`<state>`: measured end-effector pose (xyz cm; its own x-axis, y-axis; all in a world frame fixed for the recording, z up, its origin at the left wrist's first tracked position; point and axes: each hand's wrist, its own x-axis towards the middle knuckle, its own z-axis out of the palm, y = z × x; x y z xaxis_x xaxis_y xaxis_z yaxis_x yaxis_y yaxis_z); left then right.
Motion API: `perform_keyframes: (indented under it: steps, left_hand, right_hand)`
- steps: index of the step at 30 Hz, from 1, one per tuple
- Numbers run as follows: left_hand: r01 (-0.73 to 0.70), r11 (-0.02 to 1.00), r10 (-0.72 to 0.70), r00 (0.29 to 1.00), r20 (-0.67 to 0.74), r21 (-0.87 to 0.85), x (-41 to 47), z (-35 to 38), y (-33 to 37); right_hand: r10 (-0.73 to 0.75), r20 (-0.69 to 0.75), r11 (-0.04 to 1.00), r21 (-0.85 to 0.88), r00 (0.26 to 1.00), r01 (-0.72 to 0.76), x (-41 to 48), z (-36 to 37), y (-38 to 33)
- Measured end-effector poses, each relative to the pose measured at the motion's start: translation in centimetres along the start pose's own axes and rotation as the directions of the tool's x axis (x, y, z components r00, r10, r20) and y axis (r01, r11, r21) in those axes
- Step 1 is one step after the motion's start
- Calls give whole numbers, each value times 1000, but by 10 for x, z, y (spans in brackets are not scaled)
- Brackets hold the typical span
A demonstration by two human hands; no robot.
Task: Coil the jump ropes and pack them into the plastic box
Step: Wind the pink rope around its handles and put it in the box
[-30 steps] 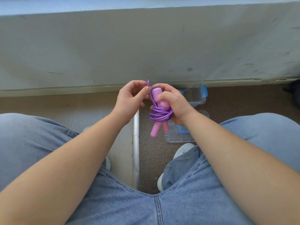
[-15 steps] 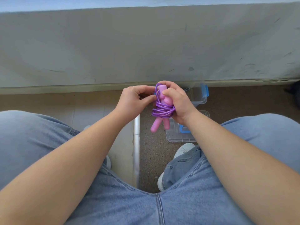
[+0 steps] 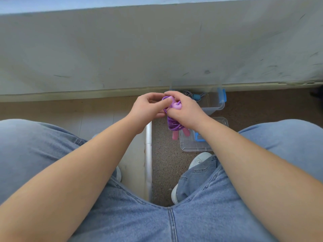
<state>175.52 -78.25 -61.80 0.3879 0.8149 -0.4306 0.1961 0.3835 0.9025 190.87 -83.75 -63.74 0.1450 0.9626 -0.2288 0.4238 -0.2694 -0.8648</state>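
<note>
Head camera, looking down from a seated person's viewpoint. A scuffed pale wall (image 3: 157, 49) fills the upper half, from 10 through 2 o'clock. Below it the floor is split by a metal strip (image 3: 148, 154) running from centre toward 6 o'clock: beige tiles (image 3: 97, 110) on the 9 o'clock side, speckled brown flooring (image 3: 166, 163) on the 3 o'clock side. Thighs in blue jeans (image 3: 139, 215) fill the lower frame, with bare forearms reaching in toward the centre.

A white shoe (image 3: 200, 157) shows only its toe, the trouser hem covering the rest. A dark object (image 3: 318, 93) at 3 o'clock is cut off by the frame edge and cannot be identified.

Just above centre, the purple jump rope (image 3: 173, 125) is held off the floor as a wound bundle. The right hand (image 3: 187, 110) has its fingers curled round the bundle and hides much of it; two pink handles (image 3: 174, 135) hang out below. The left hand (image 3: 148, 109) pinches a loop of purple cord at the top between thumb and fingers.

Toward 1 o'clock, against the wall, stands the clear plastic box (image 3: 215, 106) with a blue latch. Inside lies a dark-and-white braided rope (image 3: 187, 93), partly behind the right hand. The box's clear lid (image 3: 192, 145) lies flat on the speckled floor, just under the hanging handles.
</note>
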Motion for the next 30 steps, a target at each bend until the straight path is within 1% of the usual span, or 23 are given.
perform_keyframes:
  steps: [1,3,4,5,6,7,8,9,10,12,15,17,19,21,23,24,25,26,27,28,29,30]
  left_hand:
    - [14,1000,-14,1000,-22,22,1,0,-2]
    - [51,999,-51,998,-40,14,3,0,-5]
    - [61,998,-60,998,-36,22,5,-1,-6]
    - [55,996,-53,998,-35,75,6,-3,-8]
    - [28,981,-20,999,-43,192,9,-5,-10]
    - [-14,935,31,999,-42,355,10,-7,-11]
    - [-57,858,83,996,-28,510,10,-8,-11]
    - [-88,778,124,992,-14,622,8,-7,-11]
    - [-105,723,146,989,-3,682,7,-6,-12]
    - [-95,687,145,989,-8,720,6,-5,-15]
    - [-71,636,134,991,-20,768,8,-10,-20]
    - [-67,613,137,990,-22,787,11,-17,-20]
    - [-99,569,186,982,-11,817,15,-23,-20]
    - [-127,528,251,968,-11,840,17,-26,-20]
    - [-131,520,277,961,-22,844,15,-25,-20]
    - [-126,526,264,964,-20,841,15,-24,-20]
    - [-117,553,231,973,-17,825,15,-24,-19]
    - [-101,617,181,983,-16,781,15,-23,-18]
    - [-69,716,116,993,-21,695,14,-23,-16]
    - [-26,820,53,998,-30,572,13,-22,-13]
    - [15,898,5,999,-44,439,12,-21,-10]
    - [38,943,-18,998,-64,329,12,-20,-8]
  right_hand:
    - [-21,19,999,-35,1000,21,-3,2,0]
    - [-36,52,997,-69,998,40,-6,6,2]
    - [-21,53,997,-71,998,24,-6,7,2]
    - [7,48,998,-70,999,-4,-6,7,2]
    - [36,45,997,-71,998,-33,-5,7,2]
    - [56,46,996,-74,997,-53,-4,6,1]
    - [70,48,995,-78,996,-66,-4,6,1]
    - [77,49,994,-76,996,-73,-4,7,1]
    - [78,48,995,-65,996,-75,-4,7,1]
    - [65,34,997,-50,997,-63,-5,9,1]
    - [54,-24,997,-47,998,-55,-5,14,-3]
    - [82,-21,997,18,996,-82,-6,13,-7]
    - [116,88,988,96,989,-124,-9,6,-12]
    - [122,213,981,121,969,-150,-9,-2,-14]
    - [109,284,972,172,953,-162,-8,-7,-13]
    - [105,307,960,215,946,-177,-7,-8,-11]
    - [110,326,950,245,939,-196,-6,-9,-9]
    - [115,342,945,253,933,-209,-6,-9,-7]
    - [121,356,946,241,926,-216,-6,-9,-5]
    - [122,375,950,222,919,-217,-6,-9,-4]
    - [117,402,951,218,908,-219,-6,-9,-3]
    - [106,434,944,238,895,-228,-5,-8,-2]
